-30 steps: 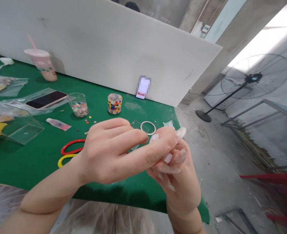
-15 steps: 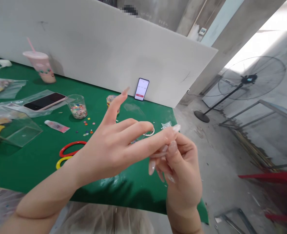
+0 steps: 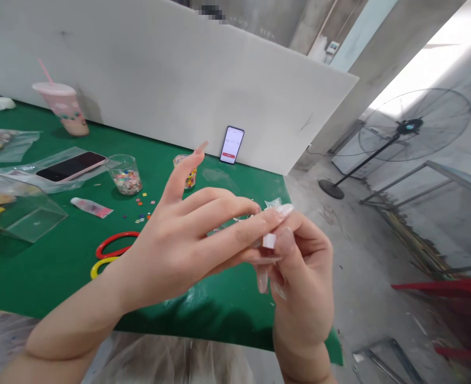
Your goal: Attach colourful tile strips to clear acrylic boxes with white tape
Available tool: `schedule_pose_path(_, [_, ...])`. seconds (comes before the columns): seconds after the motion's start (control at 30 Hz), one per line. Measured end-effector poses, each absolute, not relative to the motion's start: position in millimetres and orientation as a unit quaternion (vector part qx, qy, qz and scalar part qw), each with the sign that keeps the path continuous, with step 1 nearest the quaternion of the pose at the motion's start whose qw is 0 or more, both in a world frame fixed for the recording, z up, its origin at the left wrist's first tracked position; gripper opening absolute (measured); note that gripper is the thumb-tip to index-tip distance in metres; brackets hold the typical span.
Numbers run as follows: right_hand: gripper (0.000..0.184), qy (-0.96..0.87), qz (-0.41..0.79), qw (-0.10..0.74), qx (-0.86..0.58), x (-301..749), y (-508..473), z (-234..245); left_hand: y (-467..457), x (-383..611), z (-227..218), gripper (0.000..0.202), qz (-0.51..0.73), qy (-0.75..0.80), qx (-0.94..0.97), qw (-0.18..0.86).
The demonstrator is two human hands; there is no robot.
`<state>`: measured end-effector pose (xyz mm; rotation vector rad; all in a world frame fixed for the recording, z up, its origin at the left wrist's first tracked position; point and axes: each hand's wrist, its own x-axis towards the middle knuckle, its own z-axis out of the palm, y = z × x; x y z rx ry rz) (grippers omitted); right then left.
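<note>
My left hand (image 3: 179, 245) and my right hand (image 3: 303, 288) meet above the right end of the green table (image 3: 51, 266). Their fingertips pinch a small clear, whitish piece (image 3: 269, 240) between them; I cannot make out what it is. The left index finger sticks up, its other fingers reach across to the right hand. The right hand's fingers are curled around the piece. A metal ring lies on the table behind the left fingers, mostly hidden.
On the table lie red and yellow rings (image 3: 115, 242), a clear box (image 3: 23, 213), a glass of coloured bits (image 3: 125, 173), a second glass (image 3: 189, 173), a tube (image 3: 91, 207), a phone on plastic (image 3: 71, 164), a pink cup (image 3: 63, 108) and an upright phone (image 3: 232, 144). A fan (image 3: 411, 128) stands at the right.
The left index finger has lifted away from the other fingers. The right hand has turned and curled, its fingers closing over the small piece. Both hands stay at the same spot.
</note>
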<state>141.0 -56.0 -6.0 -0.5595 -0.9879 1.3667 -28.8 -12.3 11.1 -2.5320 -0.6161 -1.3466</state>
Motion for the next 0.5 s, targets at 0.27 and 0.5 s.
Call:
schedule_pose_path(0.27, [0.041,-0.47,0.583,0.581,-0.318,145.7,-43.0,-2.7,-1.1,-28.6,5.1,0.027,-0.454,-0.183,-0.857,0.161])
schedule_pose_path(0.5, [0.039,-0.506,0.53,0.568,-0.375,158.2,-36.4,0.3,5.7,-24.6,-3.6,0.031,-0.411,-0.2,-0.869,0.19])
